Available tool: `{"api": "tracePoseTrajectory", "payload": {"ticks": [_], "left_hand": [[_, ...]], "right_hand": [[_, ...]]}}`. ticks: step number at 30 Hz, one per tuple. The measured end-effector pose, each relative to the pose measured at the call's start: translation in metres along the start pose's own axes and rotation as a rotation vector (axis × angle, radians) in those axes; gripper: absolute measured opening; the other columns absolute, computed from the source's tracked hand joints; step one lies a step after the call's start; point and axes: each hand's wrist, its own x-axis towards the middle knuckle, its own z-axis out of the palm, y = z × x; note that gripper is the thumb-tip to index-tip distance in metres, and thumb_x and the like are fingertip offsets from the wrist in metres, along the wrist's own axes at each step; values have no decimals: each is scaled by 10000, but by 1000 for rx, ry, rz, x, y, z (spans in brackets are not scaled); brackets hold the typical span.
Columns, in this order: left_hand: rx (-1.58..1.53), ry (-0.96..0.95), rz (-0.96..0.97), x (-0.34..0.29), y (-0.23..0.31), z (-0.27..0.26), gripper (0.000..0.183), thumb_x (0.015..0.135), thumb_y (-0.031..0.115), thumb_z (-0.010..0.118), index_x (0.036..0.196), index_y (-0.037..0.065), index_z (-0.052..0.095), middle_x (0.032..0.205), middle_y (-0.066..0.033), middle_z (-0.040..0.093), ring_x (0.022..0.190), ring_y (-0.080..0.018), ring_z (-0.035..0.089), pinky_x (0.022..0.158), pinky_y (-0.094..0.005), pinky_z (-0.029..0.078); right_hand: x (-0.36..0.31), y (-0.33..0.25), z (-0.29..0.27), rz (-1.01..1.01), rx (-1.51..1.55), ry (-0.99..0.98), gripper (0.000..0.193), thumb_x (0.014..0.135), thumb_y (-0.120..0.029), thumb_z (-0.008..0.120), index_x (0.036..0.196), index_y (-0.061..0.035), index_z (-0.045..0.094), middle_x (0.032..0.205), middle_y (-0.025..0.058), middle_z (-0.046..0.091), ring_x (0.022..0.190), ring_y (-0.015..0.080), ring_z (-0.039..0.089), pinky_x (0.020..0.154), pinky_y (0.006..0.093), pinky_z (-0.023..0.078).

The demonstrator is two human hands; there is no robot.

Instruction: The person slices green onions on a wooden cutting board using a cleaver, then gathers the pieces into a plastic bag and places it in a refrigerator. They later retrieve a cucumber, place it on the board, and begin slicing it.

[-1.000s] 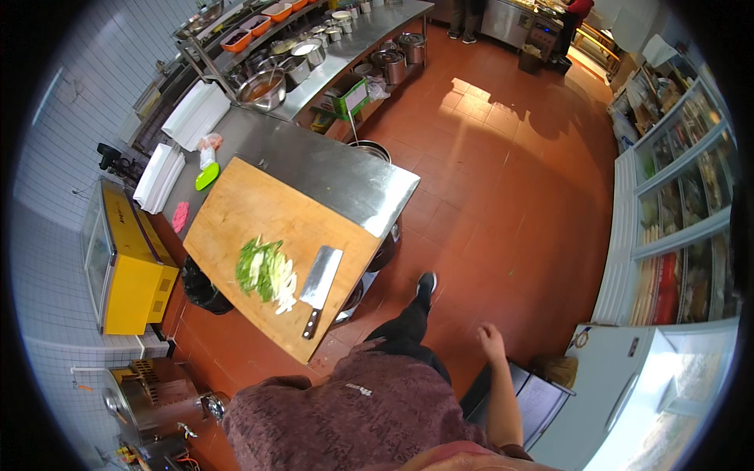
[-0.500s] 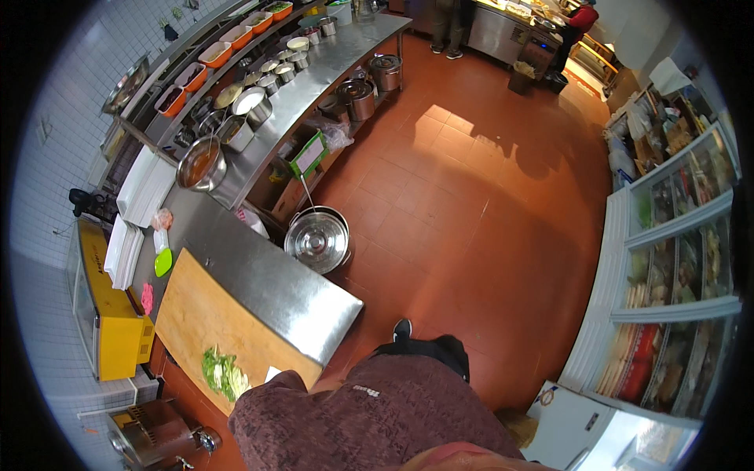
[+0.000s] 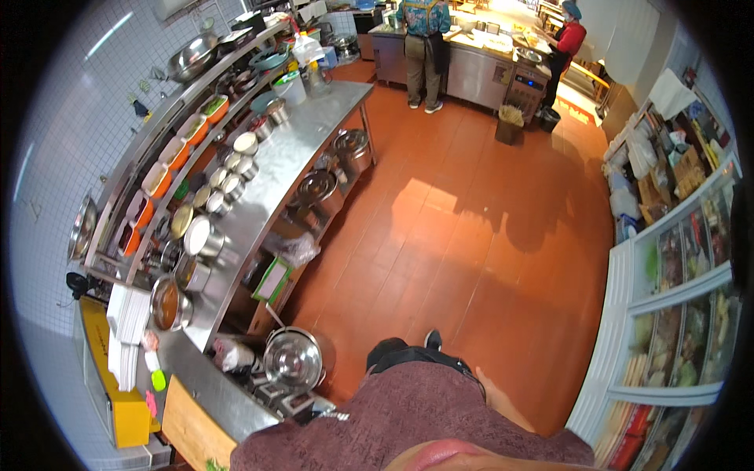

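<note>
My right hand (image 3: 488, 385) hangs low beside my right hip, with the bare forearm below the maroon sleeve. Its fingers are too small and indistinct to read, and nothing shows in it. My left hand is out of sight; the maroon top covers that side. A wooden cutting board (image 3: 191, 424) lies on the near end of the steel counter at lower left. Only a bit of chopped greens (image 3: 214, 465) shows on it, at the picture's edge. Ahead of me to the left, a large steel pot (image 3: 292, 359) with a lid stands beside the counter.
A long steel counter (image 3: 294, 145) runs along the left, with metal containers and orange-sided tubs above. A glass-doored fridge (image 3: 675, 330) lines the right. At the far work counter (image 3: 479, 74), two people stand. Red tiled floor (image 3: 440, 259) lies between.
The view has tilted up and shifted: the board and greens have slid to the lower left edge. My right forearm has come into view, and the two far people show more fully.
</note>
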Motion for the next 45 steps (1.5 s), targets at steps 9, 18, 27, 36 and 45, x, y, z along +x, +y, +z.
{"api": "tracePoseTrajectory", "payload": {"ticks": [9,18,27,36,45], "left_hand": [[-83,-6,0,202,251,-43,349,1123,306,591,1365,72,682,1191,-82,752,963,-177,712,827,-299,584],[-445,226,239,403,488,-197,309,1134,279,574,1339,80,695,1176,-70,751,936,-155,709,798,-285,586],[-1086,438,39,502,598,-277,347,1131,351,584,1312,85,713,1151,-68,755,906,-164,714,791,-312,598],[-1079,409,-456,507,763,-250,407,1119,428,600,1290,75,707,1135,-72,748,962,-180,700,818,-327,576],[-1080,447,-333,586,890,-309,475,1112,478,600,1319,60,689,1181,-86,740,1019,-191,696,846,-327,575]], "right_hand": [[123,-683,141,-697,-152,-69,537,1081,-526,656,1320,-45,668,1055,46,695,896,149,663,712,309,543],[106,-1069,440,-838,-196,-359,556,1071,-490,689,1406,-48,653,1279,79,719,1020,177,736,792,312,592],[170,-1427,772,-1085,-255,-561,480,1082,-529,654,1214,-77,746,1079,45,752,947,167,708,743,327,569],[268,-1624,1049,-1109,-396,-347,703,915,-549,809,1305,26,704,1255,209,737,1168,337,691,1028,433,537],[312,-1744,1154,-1265,-142,-355,447,931,-300,836,1228,6,702,1178,198,731,1103,308,712,930,466,567]]}}
